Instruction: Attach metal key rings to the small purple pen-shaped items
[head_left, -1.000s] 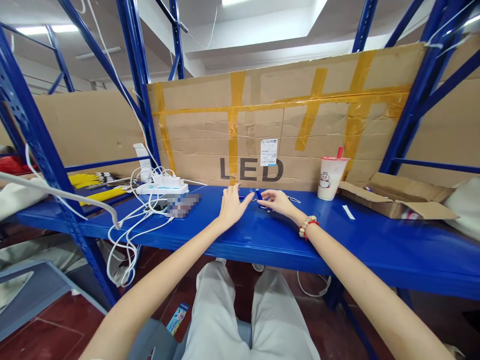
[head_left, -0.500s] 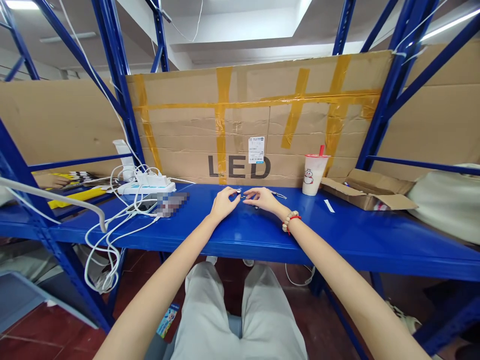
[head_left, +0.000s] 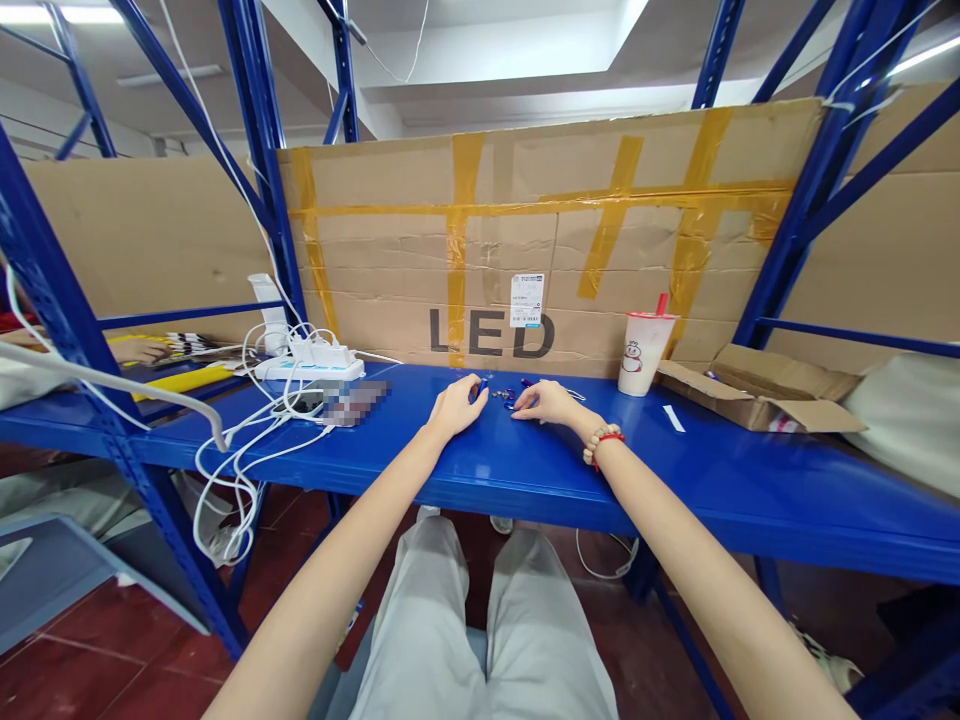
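My left hand (head_left: 456, 406) rests on the blue shelf top, thumb and forefinger pinched around a small blue piece (head_left: 483, 384). My right hand (head_left: 551, 403) is a short way to the right, palm down, its fingertips pressed together at the surface. Whatever they grip is too small to make out. Between the two hands lie several tiny shiny metal and blue parts (head_left: 503, 395). Behind my right hand lies a slim metal tool (head_left: 576, 396), partly hidden by it.
A drink cup with a red straw (head_left: 643, 352) and an open cardboard box (head_left: 757, 390) stand right; a paper strip (head_left: 674, 418) lies before them. Left are a power strip (head_left: 311, 368) and tangled white cables (head_left: 236, 470). A cardboard panel (head_left: 375, 270) closes the back.
My hands have drawn slightly apart, baring the small parts between them. A blue piece now shows in my left fingers, where a small shiny one showed before. The view has swung a little left.
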